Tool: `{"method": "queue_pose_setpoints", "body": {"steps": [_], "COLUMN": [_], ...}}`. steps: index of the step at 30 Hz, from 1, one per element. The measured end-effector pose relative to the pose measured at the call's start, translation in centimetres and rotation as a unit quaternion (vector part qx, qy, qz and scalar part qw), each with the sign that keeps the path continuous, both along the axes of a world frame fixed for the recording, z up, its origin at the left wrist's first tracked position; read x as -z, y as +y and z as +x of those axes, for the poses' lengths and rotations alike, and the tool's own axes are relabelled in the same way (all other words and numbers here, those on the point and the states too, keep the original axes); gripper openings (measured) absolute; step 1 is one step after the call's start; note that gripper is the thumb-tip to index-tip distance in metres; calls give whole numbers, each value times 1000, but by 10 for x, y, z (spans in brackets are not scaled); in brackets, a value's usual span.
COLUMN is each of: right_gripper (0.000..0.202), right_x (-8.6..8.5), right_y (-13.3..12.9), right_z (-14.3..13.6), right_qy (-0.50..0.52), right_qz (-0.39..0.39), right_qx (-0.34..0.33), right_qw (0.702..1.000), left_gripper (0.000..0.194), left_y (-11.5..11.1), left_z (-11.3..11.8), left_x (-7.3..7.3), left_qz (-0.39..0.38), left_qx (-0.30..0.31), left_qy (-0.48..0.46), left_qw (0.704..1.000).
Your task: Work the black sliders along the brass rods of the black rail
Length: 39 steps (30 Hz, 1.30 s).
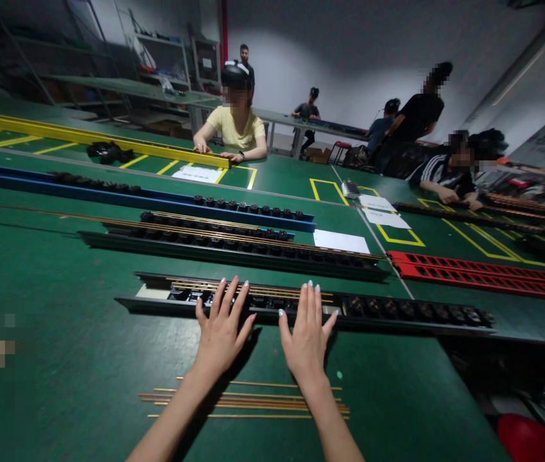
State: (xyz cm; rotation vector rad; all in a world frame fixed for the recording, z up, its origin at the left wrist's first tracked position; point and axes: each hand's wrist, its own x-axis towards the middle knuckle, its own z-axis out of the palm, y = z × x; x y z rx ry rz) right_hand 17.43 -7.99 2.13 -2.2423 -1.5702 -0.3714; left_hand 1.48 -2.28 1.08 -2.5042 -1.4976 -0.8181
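Observation:
My left hand (pixel 221 330) and my right hand (pixel 307 335) lie flat, fingers spread, over a long black socket strip (pixel 397 312) on the green table. Their fingertips rest on thin copper rods (pixel 272 290) laid along the strip's top. Neither hand grips anything. A loose bundle of copper rods (pixel 253 401) lies on the table under my forearms, close to me.
Behind lie another black strip with copper rods (pixel 233 242), a blue strip (pixel 156 199), a yellow strip (pixel 84 136) and red strips (pixel 484 274) to the right. White paper sheets (pixel 341 241) lie mid-table. Several people sit working at far tables. A red stool (pixel 536 439) stands lower right.

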Motion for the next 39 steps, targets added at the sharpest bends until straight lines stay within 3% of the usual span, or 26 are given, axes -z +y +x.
{"method": "queue_pose_setpoints", "body": {"steps": [22,28,39], "right_gripper": [61,60,60], "right_x": [0,-1,-1], "right_y": [0,0,0], "right_z": [3,2,2], "right_qy": [-9,-4,-5], "right_qz": [6,-4,-12], "right_qx": [17,19,23], "right_qw": [1000,1000,1000], "left_gripper": [63,71,68], "left_y": [0,4,5], "left_z": [1,-3,-5], "left_x": [1,2,0], "left_qz": [-1,14,12], "left_qx": [1,-45,-66], "left_qy": [-6,-25,-26], "left_qw": [1000,999,997]}}
